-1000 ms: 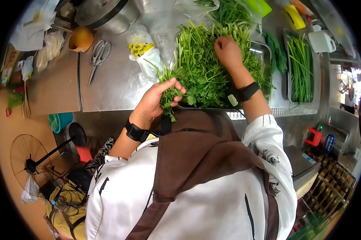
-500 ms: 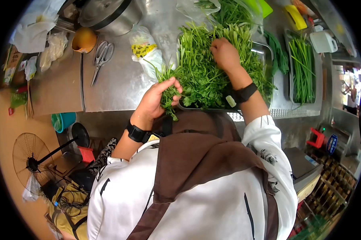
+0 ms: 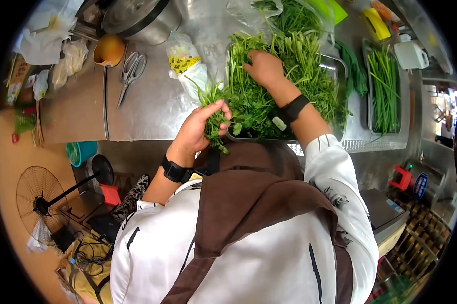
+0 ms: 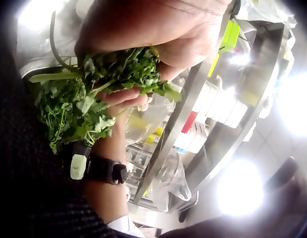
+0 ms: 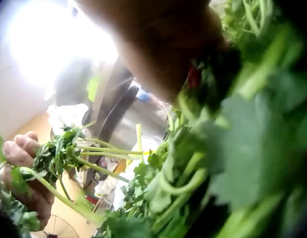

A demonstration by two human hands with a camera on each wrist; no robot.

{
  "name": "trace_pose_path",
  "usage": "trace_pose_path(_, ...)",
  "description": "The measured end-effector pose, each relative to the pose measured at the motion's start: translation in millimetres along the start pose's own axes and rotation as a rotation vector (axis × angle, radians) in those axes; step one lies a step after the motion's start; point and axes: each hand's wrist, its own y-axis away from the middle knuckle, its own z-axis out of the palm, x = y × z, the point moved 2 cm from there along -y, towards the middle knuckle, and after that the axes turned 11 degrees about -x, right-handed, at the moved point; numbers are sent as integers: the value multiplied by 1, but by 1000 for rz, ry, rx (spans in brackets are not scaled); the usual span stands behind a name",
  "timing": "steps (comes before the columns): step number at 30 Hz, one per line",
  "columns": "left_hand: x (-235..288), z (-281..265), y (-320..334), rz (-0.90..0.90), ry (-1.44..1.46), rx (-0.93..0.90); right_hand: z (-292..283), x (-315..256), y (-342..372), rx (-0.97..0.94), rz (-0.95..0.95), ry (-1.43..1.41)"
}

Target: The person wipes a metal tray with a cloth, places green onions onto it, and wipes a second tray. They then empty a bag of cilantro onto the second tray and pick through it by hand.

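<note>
The left hand (image 3: 194, 127) grips a small bunch of leafy green herbs (image 3: 212, 117) in front of the tray's left edge; in the left wrist view the bunch (image 4: 126, 69) lies across the palm under the curled fingers. A metal tray (image 3: 342, 76) is heaped with the same long-stemmed herbs (image 3: 259, 101). Over the upper left of the heap is the right hand (image 3: 267, 69), its fingers bent down among the stems. In the right wrist view that hand (image 5: 163, 44) is dark and blurred, and its fingertips are hidden in the greens.
Scissors (image 3: 132, 75) and a plastic bag with yellow tape (image 3: 184, 64) lie left of the tray. A large lidded pot (image 3: 152, 23) stands behind them. To the right are a dark green cloth (image 3: 354, 71), a tray of long green stalks (image 3: 383, 91) and a white jug (image 3: 411, 54).
The right hand has moved left across the heap, from its upper middle to its upper left part. The left hand stays nearly in place with its bunch.
</note>
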Motion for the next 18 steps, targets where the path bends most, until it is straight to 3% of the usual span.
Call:
trace_pose_path(4,0,-3,2,10,32,-7,-5,-7,9,92,3,88)
trace_pose_path(7,0,-6,-1,20,41,-16,-6,-1,18,61,-62,108)
trace_pose_path(9,1,-5,-4,31,83,-21,0,0,18,105,-191,144)
trace_pose_path(11,4,-1,-6,46,75,-20,-4,-1,21,156,-187,102)
trace_pose_path(13,6,0,-7,62,74,-14,-24,-7,31,374,-107,-188)
trace_pose_path(14,7,0,-8,70,63,-18,-30,-9,34,375,-106,-189)
trace_pose_path(16,6,2,-10,74,53,-22,-43,-8,42,505,22,-505)
trace_pose_path(17,6,7,-12,108,15,6,-51,-15,49,506,23,-505)
trace_pose_path(18,6,10,-14,143,-22,35,-58,-31,59,411,-138,-486)
